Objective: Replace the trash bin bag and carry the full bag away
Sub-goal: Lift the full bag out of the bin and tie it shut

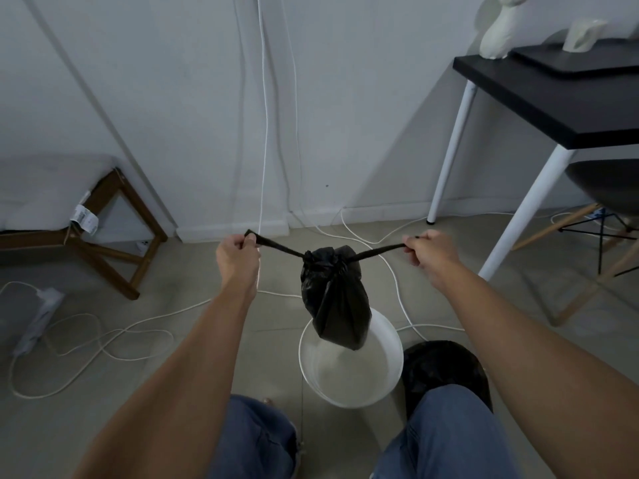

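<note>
A full black trash bag [333, 299] hangs in the air above a white bin [349, 371] that stands on the floor with no liner in it. The bag's neck is cinched tight, and two black ties stretch out sideways from it. My left hand [238, 252] grips the left tie, and my right hand [430, 248] grips the right tie, both pulled taut at the same height. A second black bag-like bundle [446, 368] lies on the floor just right of the bin, partly behind my right knee.
White cables [114, 337] loop over the tiled floor around a power strip [39, 319] at the left. A wooden stool [103, 236] stands at the left wall. A black table with white legs [549, 98] and a chair [608, 216] fill the right side.
</note>
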